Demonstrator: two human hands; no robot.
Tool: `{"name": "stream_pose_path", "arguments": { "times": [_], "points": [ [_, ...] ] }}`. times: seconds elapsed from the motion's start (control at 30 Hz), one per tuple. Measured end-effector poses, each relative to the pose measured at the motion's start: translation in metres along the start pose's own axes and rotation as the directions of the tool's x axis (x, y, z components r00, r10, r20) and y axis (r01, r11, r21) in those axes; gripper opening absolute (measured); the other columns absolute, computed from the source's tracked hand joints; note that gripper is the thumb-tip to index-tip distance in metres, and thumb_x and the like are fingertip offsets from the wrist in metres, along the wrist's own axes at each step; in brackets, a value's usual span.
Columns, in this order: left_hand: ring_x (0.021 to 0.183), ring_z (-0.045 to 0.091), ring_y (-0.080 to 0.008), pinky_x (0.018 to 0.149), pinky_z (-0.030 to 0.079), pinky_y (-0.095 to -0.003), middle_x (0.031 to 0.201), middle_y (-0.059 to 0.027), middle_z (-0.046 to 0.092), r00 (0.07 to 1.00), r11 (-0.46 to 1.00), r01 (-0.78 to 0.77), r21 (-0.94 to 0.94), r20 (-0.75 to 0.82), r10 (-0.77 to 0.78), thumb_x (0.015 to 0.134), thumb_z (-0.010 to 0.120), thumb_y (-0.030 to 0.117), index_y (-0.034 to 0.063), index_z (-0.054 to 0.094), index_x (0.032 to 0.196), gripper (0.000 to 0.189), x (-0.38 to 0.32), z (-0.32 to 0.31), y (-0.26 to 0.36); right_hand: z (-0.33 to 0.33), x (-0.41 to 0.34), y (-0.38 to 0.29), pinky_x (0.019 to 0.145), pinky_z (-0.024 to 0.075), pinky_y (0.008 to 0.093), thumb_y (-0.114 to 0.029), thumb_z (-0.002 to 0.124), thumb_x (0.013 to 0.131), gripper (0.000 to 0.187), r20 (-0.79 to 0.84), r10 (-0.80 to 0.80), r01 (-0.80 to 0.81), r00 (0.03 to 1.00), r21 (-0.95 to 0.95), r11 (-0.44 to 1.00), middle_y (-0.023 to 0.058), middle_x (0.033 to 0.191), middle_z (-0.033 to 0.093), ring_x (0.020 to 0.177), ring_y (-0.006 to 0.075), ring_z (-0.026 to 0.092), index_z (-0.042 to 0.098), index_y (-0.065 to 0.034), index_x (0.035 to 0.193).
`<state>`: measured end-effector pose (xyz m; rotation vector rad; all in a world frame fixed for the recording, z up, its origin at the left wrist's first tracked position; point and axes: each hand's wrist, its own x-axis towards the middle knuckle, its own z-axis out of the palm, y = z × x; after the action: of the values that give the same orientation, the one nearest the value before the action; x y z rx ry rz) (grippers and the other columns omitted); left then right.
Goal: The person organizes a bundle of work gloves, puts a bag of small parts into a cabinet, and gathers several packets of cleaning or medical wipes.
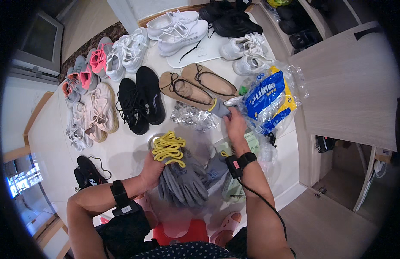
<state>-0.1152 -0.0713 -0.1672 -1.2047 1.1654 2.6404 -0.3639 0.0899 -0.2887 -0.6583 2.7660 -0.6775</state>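
My left hand (153, 170) grips a thick bundle of grey work gloves (183, 184) at its yellow-edged cuffs, the fingers of the gloves hanging towards me. In my right hand (235, 123) is the cuff end of a grey glove (220, 108) with a yellow edge, beside a clear plastic bag (268, 98) printed blue and yellow. That glove lies against the toes of tan flat shoes (187, 92). More grey glove material (216, 170) rests on the floor between my forearms. Crumpled clear plastic (193, 116) lies just beyond the bundle.
Black lace-up shoes (141, 100), white sneakers (182, 35) and pink-laced sneakers (99, 61) stand in pairs on the tiled floor. Green-printed packages (234, 191) lie near my right forearm. Open cabinet doors (345, 87) flank the right side; a red stool (180, 231) is beneath me.
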Motion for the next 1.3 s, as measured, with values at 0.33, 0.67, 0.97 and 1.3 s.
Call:
{"name": "stream_pose_path", "arguments": {
  "times": [0.33, 0.67, 0.97, 1.3],
  "points": [
    [0.094, 0.059, -0.0137, 0.084, 0.049, -0.0297, 0.107, -0.0028, 0.061, 0.995, 0.999, 0.026, -0.04, -0.099, -0.03, 0.083, 0.059, 0.0, 0.0049, 0.055, 0.117, 0.035, -0.001, -0.006, 0.012, -0.085, -0.036, -0.055, 0.067, 0.0457, 0.0297, -0.008, 0.077, 0.069, 0.021, -0.213, -0.107, 0.179, 0.971, 0.354, 0.918, 0.0088, 0.082, 0.06, 0.076, 0.0207, 0.058, 0.066, -0.0028, 0.087],
    [0.099, 0.059, -0.0161, 0.088, 0.047, -0.0313, 0.111, -0.0052, 0.061, 0.982, 0.981, -0.185, -0.05, 0.032, 0.187, 0.081, 0.061, -0.003, 0.0021, 0.054, 0.118, 0.038, -0.04, 0.031, 0.043, -0.179, -0.098, -0.117, 0.086, 0.0472, 0.0309, -0.006, 0.058, 0.086, 0.034, 0.236, -0.104, -0.232, 0.966, 0.971, 0.05, 0.0078, 0.112, 0.058, 0.098, 0.0158, 0.058, 0.045, -0.003, 0.117],
    [0.098, 0.06, -0.0165, 0.086, 0.049, -0.0321, 0.11, -0.0042, 0.062, 0.976, 0.971, -0.206, -0.125, 0.046, 0.213, 0.082, 0.064, -0.001, 0.0043, 0.055, 0.116, 0.035, -0.142, 0.068, 0.087, -0.305, -0.193, -0.183, 0.087, 0.0459, 0.0257, -0.012, 0.064, 0.086, 0.047, 0.316, -0.361, -0.299, 0.877, 0.948, 0.105, 0.0061, 0.113, 0.06, 0.1, 0.0119, 0.058, 0.046, 0.0006, 0.128],
    [0.096, 0.062, -0.0221, 0.086, 0.052, -0.0366, 0.113, -0.009, 0.061, 0.899, 0.909, -0.252, -0.331, 0.268, 0.347, 0.094, 0.05, 0.021, 0.0067, 0.052, 0.12, 0.03, -0.232, 0.094, 0.034, -0.273, -0.298, -0.211, 0.064, 0.0431, 0.0275, -0.019, 0.067, 0.083, 0.025, 0.011, -0.451, 0.335, 0.892, 0.654, 0.678, 0.0082, 0.077, 0.057, 0.07, 0.0121, 0.051, 0.052, -0.0029, 0.095]
  ]
}}
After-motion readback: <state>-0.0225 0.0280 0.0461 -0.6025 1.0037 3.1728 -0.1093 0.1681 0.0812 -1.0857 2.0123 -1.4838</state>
